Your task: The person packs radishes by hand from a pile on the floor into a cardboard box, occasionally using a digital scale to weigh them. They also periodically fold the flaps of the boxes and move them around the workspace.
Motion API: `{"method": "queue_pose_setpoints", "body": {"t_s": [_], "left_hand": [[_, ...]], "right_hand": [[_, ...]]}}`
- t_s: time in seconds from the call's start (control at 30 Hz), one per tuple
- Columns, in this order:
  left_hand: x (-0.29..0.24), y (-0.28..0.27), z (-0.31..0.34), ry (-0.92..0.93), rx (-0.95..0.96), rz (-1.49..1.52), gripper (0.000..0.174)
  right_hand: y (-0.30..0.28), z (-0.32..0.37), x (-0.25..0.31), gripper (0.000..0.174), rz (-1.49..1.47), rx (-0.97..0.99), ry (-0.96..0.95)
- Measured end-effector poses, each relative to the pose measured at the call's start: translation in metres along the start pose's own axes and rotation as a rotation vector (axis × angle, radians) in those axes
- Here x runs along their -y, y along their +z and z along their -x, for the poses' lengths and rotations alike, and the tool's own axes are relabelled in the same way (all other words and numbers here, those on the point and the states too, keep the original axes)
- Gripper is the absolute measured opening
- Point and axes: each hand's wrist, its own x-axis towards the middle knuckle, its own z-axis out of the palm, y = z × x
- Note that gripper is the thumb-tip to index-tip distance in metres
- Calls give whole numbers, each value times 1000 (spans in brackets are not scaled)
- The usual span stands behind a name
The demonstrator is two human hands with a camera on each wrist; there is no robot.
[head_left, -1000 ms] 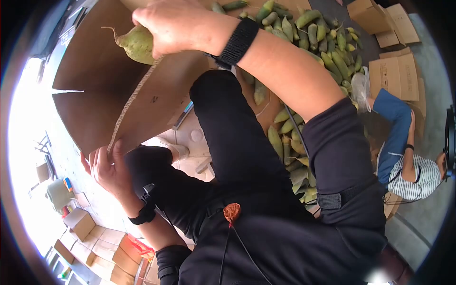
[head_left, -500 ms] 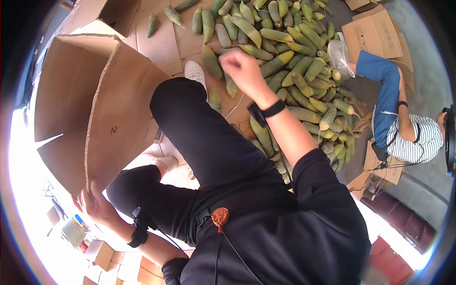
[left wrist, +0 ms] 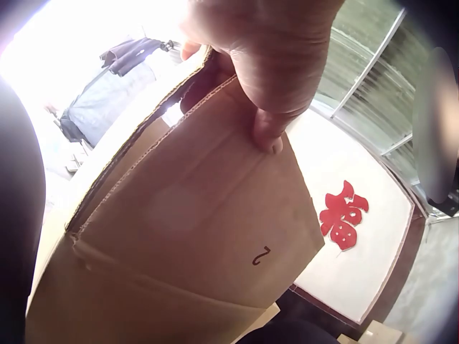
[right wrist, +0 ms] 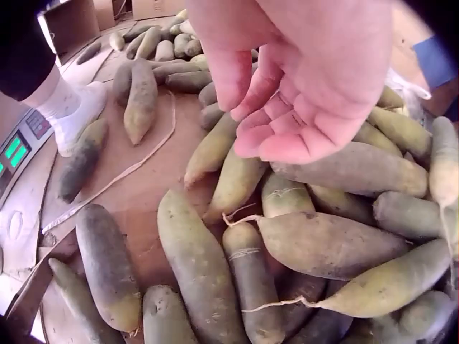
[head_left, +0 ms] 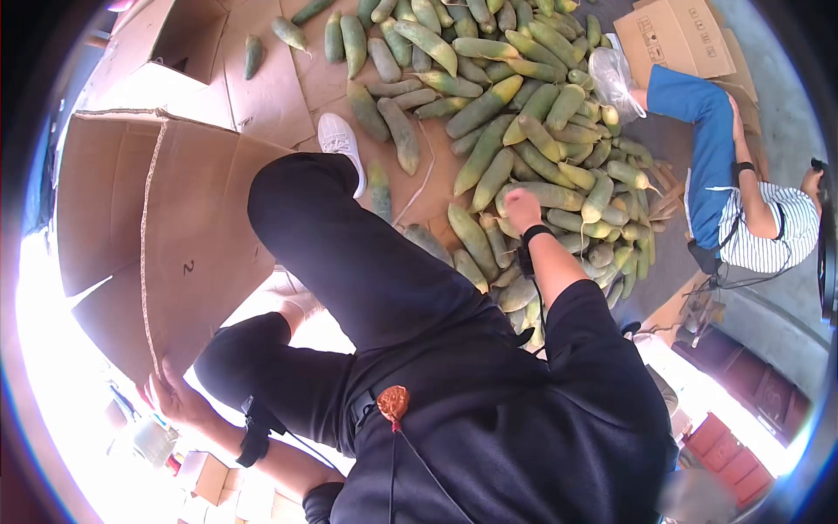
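Observation:
My left hand (head_left: pixel 175 397) grips the near edge of an open cardboard box (head_left: pixel 209 210), which has a "2" marked on its side. In the left wrist view the thumb (left wrist: pixel 268 136) presses on the outer face of the box, with the other fingers partly hidden beyond the edge. Over the heap of green radishes (head_left: pixel 480 157) is my right hand (head_left: pixel 524 210), its fingers loosely curled and nothing held. From the right wrist it appears just above a long radish (right wrist: pixel 355 168). The bottom of the box is hidden from the head view.
A second open box (head_left: pixel 188 44) stands at the far left, near scattered radishes. Flattened cardboard (head_left: pixel 262 96) covers the floor. A digital scale (right wrist: pixel 16 150) with a lit green display sits by my shoe (head_left: pixel 339 140). Another person (head_left: pixel 759 218) sits at the right, beside more boxes (head_left: pixel 676 44).
A second ago the right hand held a green radish over the box; half a second ago it was empty and moving back. It is now farther over the heap. The left hand stays on the box.

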Motion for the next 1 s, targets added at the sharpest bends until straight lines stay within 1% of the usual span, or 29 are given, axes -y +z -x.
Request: {"method": "queue_pose_setpoints", "body": {"t_s": [0.03, 0.1, 0.17, 0.2, 0.27, 0.3, 0.37, 0.4, 0.43, 0.47, 0.5, 0.57, 0.6, 0.63, 0.7, 0.73, 0.77, 0.8, 0.83, 0.87, 0.9, 0.97, 1.0], "left_hand": [[2, 1, 1, 9, -3, 3, 24], [2, 0, 2, 14, -8, -5, 24], [1, -1, 2, 29, 4, -14, 24], [-1, 0, 1, 25, 2, -22, 24], [-9, 1, 0, 44, -54, -23, 24], [-7, 1, 0, 37, -57, -32, 24], [1, 1, 2, 32, -20, -7, 21], [1, 1, 3, 17, -32, -25, 21], [2, 3, 3, -41, -31, 35, 20], [3, 5, 4, -100, -34, 96, 19], [6, 5, 5, -118, -51, 76, 19], [12, 4, 7, -269, 29, 161, 18], [1, 2, 3, -212, 25, 149, 15], [0, 2, 2, -230, 12, 133, 15], [0, -1, 0, -95, 36, 63, 10], [-6, -2, 0, -219, 39, 136, 6], [1, 3, 4, -291, -1, 234, 5], [-9, -1, -2, -230, -8, 188, 8], [-10, -1, -3, -210, -27, 148, 10], [-9, -3, -4, -180, 7, 139, 13], [-14, -8, -11, -77, 13, 67, 13], [-15, -10, -14, -10, 16, 62, 14], [-16, -11, -15, -36, 15, 99, 14]], "right_hand": [[-5, -10, 0, 12, -1, 2, -3], [-17, -26, 11, 25, -5, -230, -43], [-50, -24, 51, 43, 143, -315, -48], [-59, -29, 63, 43, 141, -309, -55], [-73, -47, 77, 50, 300, -399, -208], [-75, -56, 80, 50, 299, -394, -219], [-79, -76, 91, 55, 390, -387, -224], [-82, -80, 96, 57, 400, -353, -240], [-81, -85, 98, 58, 465, -336, -284], [-79, -91, 96, 57, 538, -323, -320], [-75, -96, 93, 56, 612, -312, -355], [-69, -103, 79, 44, 779, -261, -424], [-73, -98, 89, 35, 799, -206, -400], [-78, -91, 98, 27, 822, -151, -373], [-69, -90, 89, 18, 865, -284, -467], [-65, -86, 86, 17, 856, -270, -476], [-61, -82, 82, 17, 847, -254, -488], [-59, -80, 78, 16, 838, -247, -514], [-58, -77, 74, 16, 830, -240, -538], [-59, -74, 70, 16, 813, -227, -578], [-62, -70, 69, 16, 798, -217, -615], [-75, -56, 78, 16, 726, -206, -648], [-82, -50, 83, 17, 605, -226, -692]]}}
